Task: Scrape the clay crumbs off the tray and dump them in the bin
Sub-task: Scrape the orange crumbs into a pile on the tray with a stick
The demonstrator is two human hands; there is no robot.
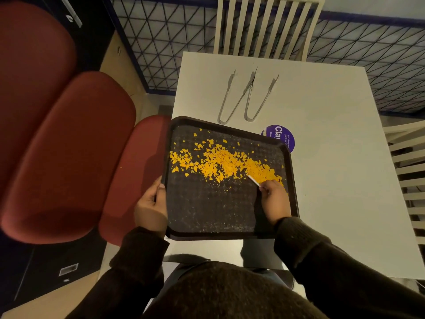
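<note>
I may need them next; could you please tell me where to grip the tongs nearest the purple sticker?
Probably pinch both arms of the tongs just above the closed bend, coming from the near side: the bend points toward you, the tips splay away.

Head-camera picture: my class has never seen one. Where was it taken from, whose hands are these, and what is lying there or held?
No machine here: a person wears the camera on their head, so you look down at their own two hands. The left hand grips the left edge of a dark tray, which overhangs the white table's edge. Orange clay crumbs lie in a band across the tray. The right hand pinches a small white scraper beside them. Beyond the tray lie two metal tongs and a purple sticker.
</note>
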